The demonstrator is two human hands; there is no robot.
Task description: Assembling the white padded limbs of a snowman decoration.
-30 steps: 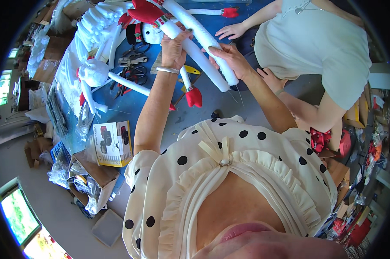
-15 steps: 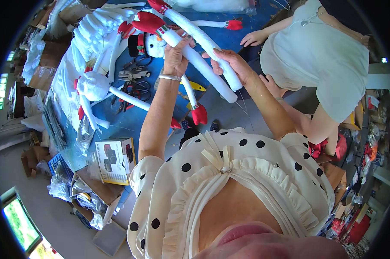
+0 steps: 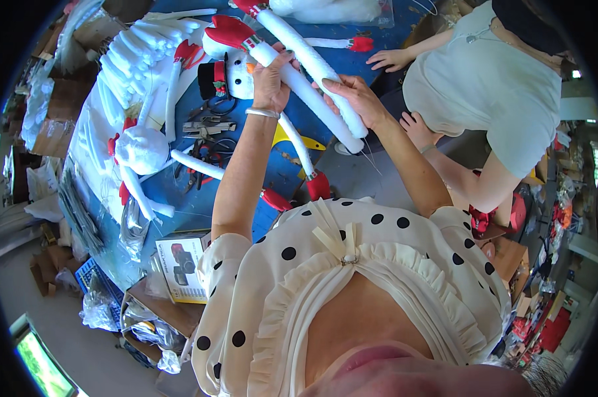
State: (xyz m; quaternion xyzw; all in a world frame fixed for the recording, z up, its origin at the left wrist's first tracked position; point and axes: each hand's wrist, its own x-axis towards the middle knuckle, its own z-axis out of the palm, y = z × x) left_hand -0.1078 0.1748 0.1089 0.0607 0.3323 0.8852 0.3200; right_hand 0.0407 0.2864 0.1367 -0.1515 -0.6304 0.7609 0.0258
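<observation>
Two long white plush arms with red mitten ends and thin wires at their plain ends lie side by side, slanting over the table edge. My left hand is closed around the nearer plush arm, just below its red mitten. My right hand is closed on the lower part of the farther plush arm, thumb on top. Left of my left hand is a plush snowman head with a black hat. Another mitten-ended limb hangs below my left wrist.
The blue table holds pliers, a pile of white plush tubes and a white plush ball with limbs. A co-worker's hand rests at the far right edge. A printed box stands near left.
The plush arms and both my hands have barely moved. The limb hanging by my left wrist has shifted slightly right and nearer. The view has tilted a little.
</observation>
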